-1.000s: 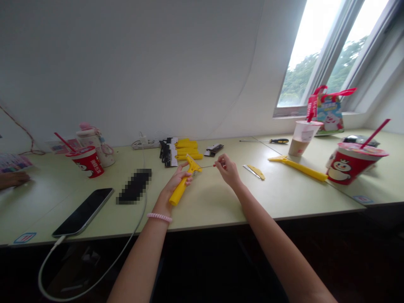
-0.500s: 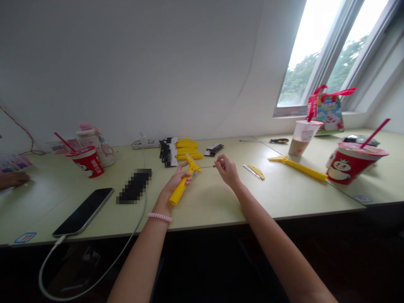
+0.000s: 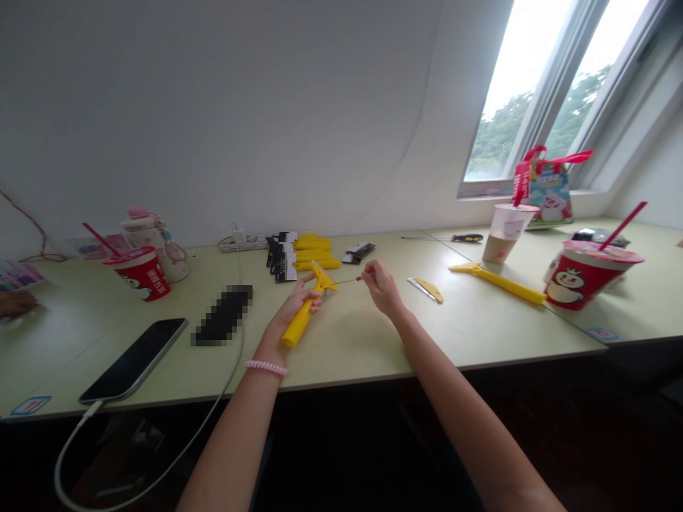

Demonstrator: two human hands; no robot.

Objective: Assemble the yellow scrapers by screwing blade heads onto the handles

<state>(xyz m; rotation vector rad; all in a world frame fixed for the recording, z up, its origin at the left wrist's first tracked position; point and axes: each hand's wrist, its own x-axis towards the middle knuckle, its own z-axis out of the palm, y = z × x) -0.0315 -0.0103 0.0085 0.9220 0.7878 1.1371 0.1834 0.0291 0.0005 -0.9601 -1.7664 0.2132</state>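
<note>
A yellow scraper (image 3: 299, 325) is held in my left hand (image 3: 291, 307), its tubular handle slanting down toward me and its wide head up. My right hand (image 3: 380, 286) is closed on a small screwdriver (image 3: 348, 281) with a thin metal shaft and a bit of red handle showing. The shaft points left at the scraper's head, where a small screw seems to sit; whether the tip touches it I cannot tell. To the right of my right hand lies a yellow cover piece with a metal blade (image 3: 425, 290). A second yellow scraper (image 3: 499, 282) rests farther right.
Several packaged yellow scrapers (image 3: 306, 256) and small dark packets (image 3: 358, 253) lie near the wall. A larger screwdriver (image 3: 465, 238) is at the back. Red cups (image 3: 590, 274) stand at both sides. A phone (image 3: 136, 359) with a cable lies left; another person's hand (image 3: 17, 304) is far left.
The whole view has shifted slightly, so things appear a little farther left. Both hands keep their grip on the scraper and the small screwdriver, with hardly any movement between them.
</note>
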